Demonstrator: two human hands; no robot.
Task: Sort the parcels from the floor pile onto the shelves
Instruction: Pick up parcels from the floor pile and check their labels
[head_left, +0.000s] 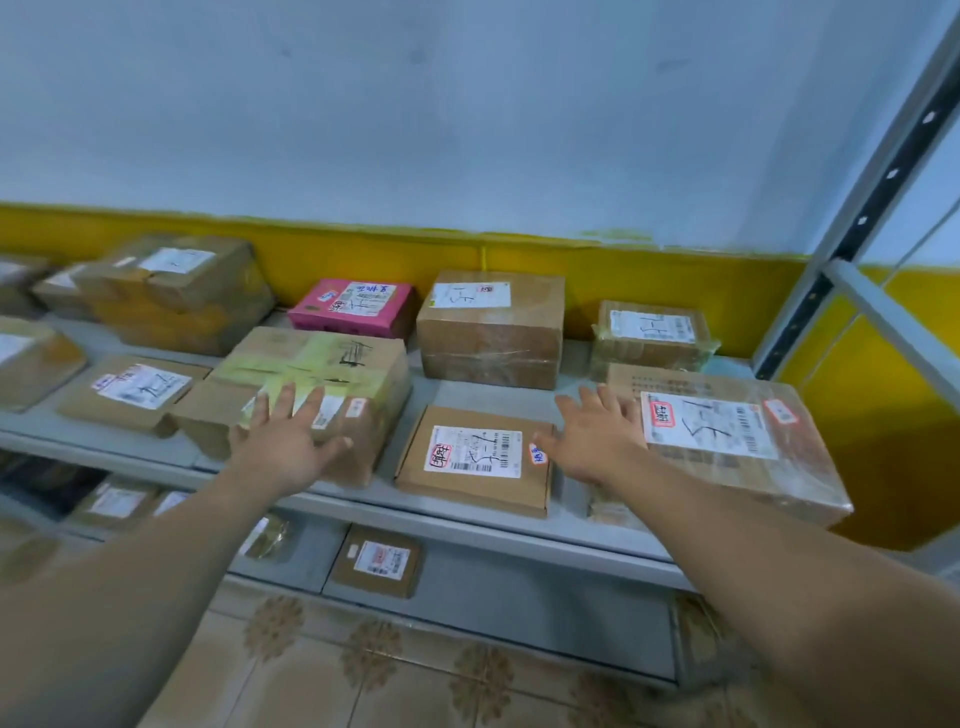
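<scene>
We count two bare hands: one left hand (283, 441), one right hand (597, 441). Two shelves show, an upper shelf (457, 525) and a lower shelf (493, 587). One pink parcel (353, 306). Roughly ten brown parcels (491, 332) above, four below; the far-left ones blur.

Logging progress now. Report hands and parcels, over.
Left hand open, on the yellow-taped box. Right hand open, between flat labelled box and wrapped box. Neither holds a parcel. Shelf crowded.

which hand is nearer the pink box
Left. The left hand is over the taped box in front of the pink box; the right hand is farther right, by the wrapped box.
</scene>
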